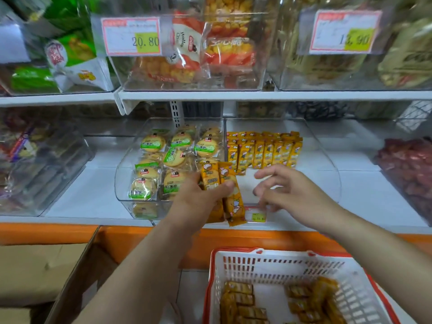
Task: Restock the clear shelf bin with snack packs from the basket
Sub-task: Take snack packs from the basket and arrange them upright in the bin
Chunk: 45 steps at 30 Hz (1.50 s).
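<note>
The left hand [198, 202] grips 2 snack packs [234, 206] at the clear bin [323, 155]; at its 3 o'clock, the right hand [287, 192] hangs released, fingers loose.

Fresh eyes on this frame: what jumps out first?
Dead centre, the left hand grips orange snack packs at the front of the clear bin, with the right hand open beside it, fingers spread. A row of matching packs stands at the bin's back, and the white basket at the bottom of the view holds more.
</note>
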### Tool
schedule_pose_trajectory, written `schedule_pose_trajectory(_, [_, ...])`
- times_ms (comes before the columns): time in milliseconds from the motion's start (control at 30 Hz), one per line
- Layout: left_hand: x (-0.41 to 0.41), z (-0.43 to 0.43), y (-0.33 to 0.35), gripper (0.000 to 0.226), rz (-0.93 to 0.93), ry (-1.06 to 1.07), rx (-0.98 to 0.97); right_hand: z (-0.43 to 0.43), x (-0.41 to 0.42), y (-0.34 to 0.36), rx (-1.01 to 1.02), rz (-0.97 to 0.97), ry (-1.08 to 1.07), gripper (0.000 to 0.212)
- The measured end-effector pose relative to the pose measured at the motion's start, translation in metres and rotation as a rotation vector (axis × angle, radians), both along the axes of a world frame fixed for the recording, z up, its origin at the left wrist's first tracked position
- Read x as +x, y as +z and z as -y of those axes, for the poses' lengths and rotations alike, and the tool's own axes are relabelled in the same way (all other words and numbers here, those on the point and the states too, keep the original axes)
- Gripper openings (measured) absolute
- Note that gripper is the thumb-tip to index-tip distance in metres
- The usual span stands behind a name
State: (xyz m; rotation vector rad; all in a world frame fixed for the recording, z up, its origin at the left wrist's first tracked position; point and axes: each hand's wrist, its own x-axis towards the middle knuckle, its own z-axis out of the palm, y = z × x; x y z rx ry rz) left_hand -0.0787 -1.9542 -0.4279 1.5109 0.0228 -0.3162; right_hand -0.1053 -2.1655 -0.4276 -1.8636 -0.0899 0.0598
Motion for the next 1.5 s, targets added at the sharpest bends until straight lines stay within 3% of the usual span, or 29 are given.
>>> schedule_pose_trajectory(167, [-0.016,0.024,0.004,0.023,-0.054,-0.068,-0.141,-0.015,-0.046,-0.006,0.174,-0.123,0.029,0.048])
schedule_pose_trajectory(267, [-0.024,0.034,0.007,0.028,-0.045,-0.071,-0.171,-0.012,-0.049,-0.007,0.212,-0.063,-0.083,0.036])
schedule_pose_trajectory(367, [-0.021,0.034,0.010,0.015,0.044,0.030,-0.124,0.000,-0.052,-0.007,0.219,-0.075,-0.104,0.031])
schedule_pose_trajectory(467, [-0.019,0.031,0.011,0.014,0.178,-0.003,0.051,0.010,-0.052,-0.008,0.276,-0.081,-0.166,0.029])
schedule_pose_trajectory(600, [-0.024,0.037,0.007,0.020,0.121,-0.116,0.077,0.022,-0.042,-0.005,0.417,-0.028,-0.343,0.036])
schedule_pose_trajectory(700, [-0.023,0.038,0.004,0.024,0.126,-0.189,0.123,0.030,-0.027,-0.001,0.334,0.013,-0.361,0.043])
schedule_pose_trajectory(900, [-0.006,0.020,0.000,0.019,0.255,-0.016,0.301,0.045,0.035,0.000,-0.058,0.207,-0.395,0.031])
schedule_pose_trajectory(1167, [0.004,0.001,-0.004,0.017,0.201,0.043,0.275,0.037,0.145,-0.034,-0.553,0.258,-0.390,0.032])
schedule_pose_trajectory(1333, [0.004,-0.003,0.000,0.026,0.191,0.040,0.268,0.026,0.172,-0.058,-0.664,0.199,-0.376,0.031])
schedule_pose_trajectory(1500, [0.003,-0.003,0.002,0.056,0.166,0.048,0.276,0.023,0.180,-0.065,-0.639,0.154,-0.428,0.032])
